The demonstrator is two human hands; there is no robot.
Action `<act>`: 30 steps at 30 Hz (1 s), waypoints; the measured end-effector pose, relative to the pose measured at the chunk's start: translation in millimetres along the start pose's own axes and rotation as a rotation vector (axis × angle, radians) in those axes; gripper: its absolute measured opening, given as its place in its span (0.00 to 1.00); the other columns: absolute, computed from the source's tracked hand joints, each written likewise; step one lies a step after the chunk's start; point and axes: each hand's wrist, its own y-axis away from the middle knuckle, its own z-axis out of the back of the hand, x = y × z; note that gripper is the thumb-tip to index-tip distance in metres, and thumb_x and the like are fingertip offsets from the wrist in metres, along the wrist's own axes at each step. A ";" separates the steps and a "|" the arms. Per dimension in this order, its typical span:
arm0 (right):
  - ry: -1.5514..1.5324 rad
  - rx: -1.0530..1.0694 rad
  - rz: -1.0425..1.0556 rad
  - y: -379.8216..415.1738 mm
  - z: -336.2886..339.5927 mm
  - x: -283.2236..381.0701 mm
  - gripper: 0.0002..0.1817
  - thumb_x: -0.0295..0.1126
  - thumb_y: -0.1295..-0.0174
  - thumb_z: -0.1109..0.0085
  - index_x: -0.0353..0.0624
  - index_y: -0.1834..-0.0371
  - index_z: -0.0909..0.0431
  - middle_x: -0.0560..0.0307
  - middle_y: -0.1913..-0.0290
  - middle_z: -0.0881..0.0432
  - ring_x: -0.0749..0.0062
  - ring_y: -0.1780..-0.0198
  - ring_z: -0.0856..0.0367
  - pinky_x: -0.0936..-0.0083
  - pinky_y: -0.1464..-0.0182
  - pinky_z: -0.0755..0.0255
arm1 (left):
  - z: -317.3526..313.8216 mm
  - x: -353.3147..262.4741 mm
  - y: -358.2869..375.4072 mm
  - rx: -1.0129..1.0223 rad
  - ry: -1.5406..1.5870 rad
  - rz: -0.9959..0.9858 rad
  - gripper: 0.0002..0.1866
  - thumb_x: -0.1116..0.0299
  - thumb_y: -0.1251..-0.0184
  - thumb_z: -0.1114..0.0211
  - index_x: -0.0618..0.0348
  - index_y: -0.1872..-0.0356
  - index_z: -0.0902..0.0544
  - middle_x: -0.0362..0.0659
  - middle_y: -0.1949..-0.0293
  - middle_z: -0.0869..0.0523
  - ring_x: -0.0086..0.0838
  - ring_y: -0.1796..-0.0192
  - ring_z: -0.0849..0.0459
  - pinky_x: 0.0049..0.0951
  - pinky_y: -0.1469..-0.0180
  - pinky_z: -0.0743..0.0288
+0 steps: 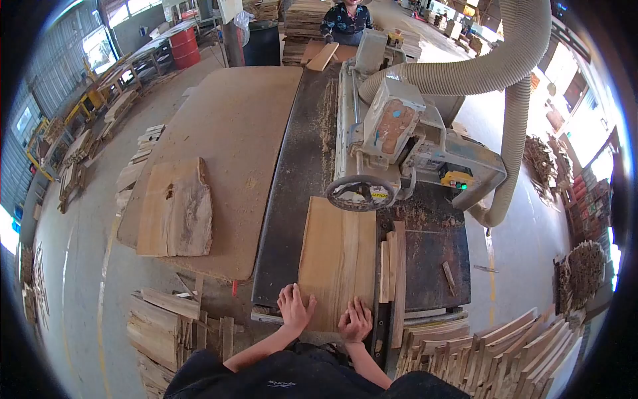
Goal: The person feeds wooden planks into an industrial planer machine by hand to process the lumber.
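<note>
A wide light-brown wooden board (337, 256) lies flat on the dark machine table, its far end near the black handwheel (361, 193). At the board's near left edge rests my left hand (294, 308), fingers spread and thumb apart. My right hand (355, 321) lies on the board's near right part, its fingers loosely bent over the surface. Neither hand wraps round the board. Narrow wood strips (392, 266) lie just right of the board, beside the dark guide rail. The saw machine (392, 126) stands over the table beyond the handwheel.
A rough-edged slab (176, 209) lies on the brown side panel (229, 133) at left. Stacked offcuts (163, 329) and upright strips (492, 352) flank me. A ribbed hose (478, 70) arches overhead. A co-worker (347, 23) stands at the far end by another board (323, 57).
</note>
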 end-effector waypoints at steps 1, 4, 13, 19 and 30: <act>0.002 -0.002 0.006 -0.1 0.1 0.4 0.14 0.28 0.43 0.41 0.41 0.56 0.11 0.50 0.43 0.13 0.51 0.41 0.18 0.59 0.39 0.25 | -1.0 -0.2 -0.3 0.008 0.002 0.012 0.37 0.50 0.34 0.34 0.70 0.35 0.30 0.57 0.36 0.30 0.53 0.31 0.35 0.55 0.33 0.40; -0.029 -0.006 0.005 0.6 0.6 0.0 0.15 0.28 0.44 0.42 0.41 0.56 0.11 0.50 0.43 0.14 0.51 0.41 0.18 0.59 0.39 0.25 | 0.0 0.4 1.2 0.019 -0.008 0.023 0.37 0.50 0.34 0.34 0.70 0.34 0.30 0.57 0.36 0.30 0.54 0.31 0.35 0.55 0.32 0.40; -0.015 -0.004 0.011 1.4 0.6 -0.4 0.15 0.29 0.42 0.43 0.40 0.54 0.11 0.51 0.42 0.14 0.51 0.40 0.18 0.59 0.39 0.26 | -1.9 -0.8 1.2 0.015 -0.022 0.016 0.37 0.50 0.34 0.35 0.71 0.35 0.30 0.58 0.36 0.30 0.54 0.31 0.35 0.55 0.33 0.40; -0.031 -0.007 -0.007 0.8 1.7 1.1 0.16 0.29 0.42 0.44 0.40 0.54 0.12 0.51 0.42 0.14 0.52 0.41 0.18 0.58 0.40 0.26 | -3.8 -0.6 1.0 0.002 -0.043 -0.005 0.37 0.51 0.33 0.37 0.72 0.34 0.32 0.60 0.34 0.31 0.56 0.31 0.34 0.56 0.33 0.40; -0.097 -0.037 0.062 10.4 -9.7 -11.6 0.15 0.29 0.42 0.44 0.37 0.56 0.12 0.44 0.43 0.14 0.46 0.43 0.17 0.57 0.39 0.25 | -4.2 -4.9 0.5 -0.034 -0.139 0.024 0.37 0.48 0.35 0.36 0.65 0.33 0.30 0.58 0.33 0.29 0.56 0.32 0.32 0.58 0.35 0.36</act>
